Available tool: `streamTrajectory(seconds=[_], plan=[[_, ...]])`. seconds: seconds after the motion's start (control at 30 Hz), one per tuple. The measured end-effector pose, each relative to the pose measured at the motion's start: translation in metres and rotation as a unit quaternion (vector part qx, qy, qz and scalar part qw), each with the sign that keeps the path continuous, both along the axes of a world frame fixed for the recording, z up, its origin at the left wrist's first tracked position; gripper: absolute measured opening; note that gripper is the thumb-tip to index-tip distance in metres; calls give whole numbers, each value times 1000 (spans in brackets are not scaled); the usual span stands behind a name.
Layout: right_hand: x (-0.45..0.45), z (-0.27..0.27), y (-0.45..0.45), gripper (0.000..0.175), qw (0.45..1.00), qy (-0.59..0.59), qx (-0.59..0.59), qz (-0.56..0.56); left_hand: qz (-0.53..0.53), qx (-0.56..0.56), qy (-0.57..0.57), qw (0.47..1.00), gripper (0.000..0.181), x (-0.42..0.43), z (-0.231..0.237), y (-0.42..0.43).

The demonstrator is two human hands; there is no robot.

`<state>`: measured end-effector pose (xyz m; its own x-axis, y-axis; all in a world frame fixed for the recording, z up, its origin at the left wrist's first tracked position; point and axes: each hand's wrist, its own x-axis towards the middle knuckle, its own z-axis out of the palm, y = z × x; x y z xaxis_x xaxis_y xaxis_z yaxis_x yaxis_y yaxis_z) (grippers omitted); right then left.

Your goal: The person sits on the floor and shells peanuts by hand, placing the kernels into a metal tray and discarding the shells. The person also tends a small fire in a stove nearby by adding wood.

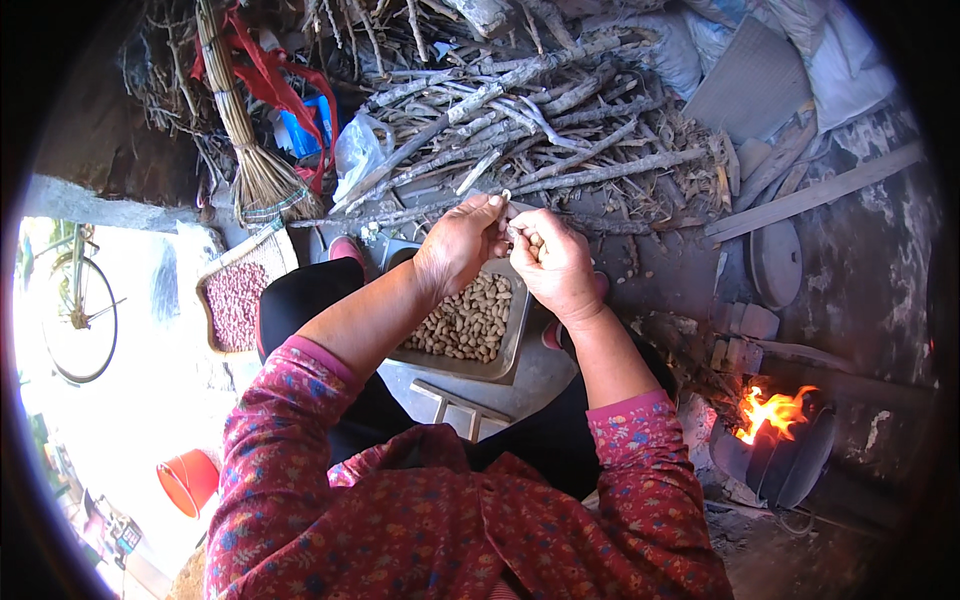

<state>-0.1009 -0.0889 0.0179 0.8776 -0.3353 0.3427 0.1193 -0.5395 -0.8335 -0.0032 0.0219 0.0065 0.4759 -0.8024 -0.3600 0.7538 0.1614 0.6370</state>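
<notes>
My left hand (461, 244) has thumb and fingers pinched together, with a small pale piece (506, 194), apparently peanut shell, at the thumb tip. Close beside it, my right hand (556, 262) curls around a few unshelled peanuts (536, 243), and its thumb and forefinger are pressed together. What lies between the two sets of fingertips is partly hidden. Below both hands stands a rectangular metal tray (516, 351) holding many peanuts in their shells (472, 322). To the left, a woven scoop basket (282, 251) contains shelled pink peanut kernels (231, 304).
A fire (776, 414) burns at the right beside a dark round metal pan (806, 465). Piled sticks (540, 127) lie ahead, near a straw broom (247, 142). A small wooden stool (457, 405) sits between my legs. A red bucket (189, 482) stands at the left.
</notes>
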Motion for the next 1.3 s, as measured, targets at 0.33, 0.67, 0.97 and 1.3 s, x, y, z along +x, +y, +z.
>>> streamTrajectory(seconds=[0.33,0.67,0.97,1.3], plan=[[-6,-6,-18,13,990,112,76,-37,-89,236,-296,921,30,7,-8,3],[-6,-2,-26,12,896,178,401,-66,-61,264,-402,875,24,11,-19,4],[-6,-11,-28,13,744,154,650,20,-90,146,-184,968,17,3,-8,-3],[-1,-9,-13,8,850,148,504,-33,-68,92,-122,986,16,-3,-10,-1]])
